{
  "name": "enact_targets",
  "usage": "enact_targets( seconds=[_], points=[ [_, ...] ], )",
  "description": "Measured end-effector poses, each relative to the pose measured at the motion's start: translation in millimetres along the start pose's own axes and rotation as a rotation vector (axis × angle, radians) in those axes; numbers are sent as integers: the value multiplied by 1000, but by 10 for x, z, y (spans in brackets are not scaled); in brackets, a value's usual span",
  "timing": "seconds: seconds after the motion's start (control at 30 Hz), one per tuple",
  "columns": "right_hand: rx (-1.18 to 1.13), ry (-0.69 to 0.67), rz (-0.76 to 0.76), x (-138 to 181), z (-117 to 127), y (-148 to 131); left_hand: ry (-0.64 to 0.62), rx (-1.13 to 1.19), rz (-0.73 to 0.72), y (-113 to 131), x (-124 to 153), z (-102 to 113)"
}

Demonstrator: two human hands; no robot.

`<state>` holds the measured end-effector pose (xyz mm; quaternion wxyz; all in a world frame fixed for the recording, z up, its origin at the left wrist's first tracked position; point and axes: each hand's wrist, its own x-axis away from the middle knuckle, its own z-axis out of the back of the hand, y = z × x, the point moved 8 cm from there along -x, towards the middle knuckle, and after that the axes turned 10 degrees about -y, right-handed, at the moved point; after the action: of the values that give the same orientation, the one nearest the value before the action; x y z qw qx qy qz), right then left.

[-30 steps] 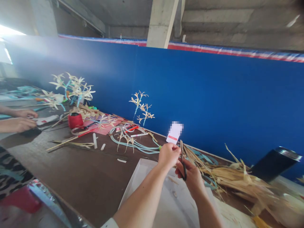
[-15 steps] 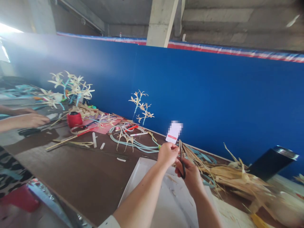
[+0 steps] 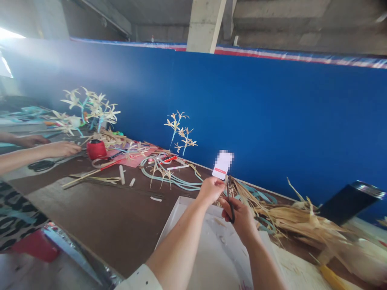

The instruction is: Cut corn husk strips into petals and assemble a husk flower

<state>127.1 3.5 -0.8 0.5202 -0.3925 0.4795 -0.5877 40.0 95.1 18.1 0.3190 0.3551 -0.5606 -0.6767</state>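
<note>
My right hand (image 3: 241, 217) is closed around the dark handles of a pair of scissors (image 3: 231, 210), blades pointing up and away. Just left of the blades, my left hand (image 3: 209, 190) is closed with fingertips pinched together; what they hold is hidden or too small to make out. Both hands are above a shallow white box (image 3: 177, 211) with small scraps inside. Past the fingers, a phone-like white screen (image 3: 220, 170) with a red bar leans near the blue wall. Dry corn-husk strips (image 3: 290, 217) are heaped to the right of my hands.
Husk flowers on stems (image 3: 185, 141) stand by the wall, with pale blue cords (image 3: 181, 184) below. A red spool (image 3: 96, 150) sits left, near a co-worker's hand (image 3: 68, 149). A dark flask (image 3: 347, 203) leans at right. A yellow-handled tool (image 3: 332, 278) lies front right.
The co-worker's hand has moved right, toward the red spool. The view has shifted slightly. My hands stay close together over the box, the scissors still in the right one.
</note>
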Motion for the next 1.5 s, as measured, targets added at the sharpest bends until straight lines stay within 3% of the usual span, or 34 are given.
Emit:
enact_targets(
  seconds=[0.13, 0.37, 0.63, 0.83, 0.97, 1.17, 1.37, 1.5],
  points=[
    [-8, -8, 15, 8, -5, -25, -72, 238, 73, -105, -23, -87],
    [1, -2, 22, 21, 3, -66, -114, 460, 88, -29, 38, -183],
    [-22, 0, 13, 7, 9, -20, -116, 386, 55, -33, 27, -185],
    [-62, 26, -32, 11, 13, 17, -71, 382, 83, -27, 35, -163],
    [-116, 51, -8, 48, 21, -47, -31, 426, 28, -24, 5, -118],
    [-161, 250, 65, 157, 196, -161, -44, 436, -12, -20, -2, -76],
    [-309, 617, 97, 231, 630, 23, -65, 410, -23, -8, -13, -57],
    [-302, 746, 133, 229, 803, 140, -95, 355, -16, -36, -36, -93]
  ],
)
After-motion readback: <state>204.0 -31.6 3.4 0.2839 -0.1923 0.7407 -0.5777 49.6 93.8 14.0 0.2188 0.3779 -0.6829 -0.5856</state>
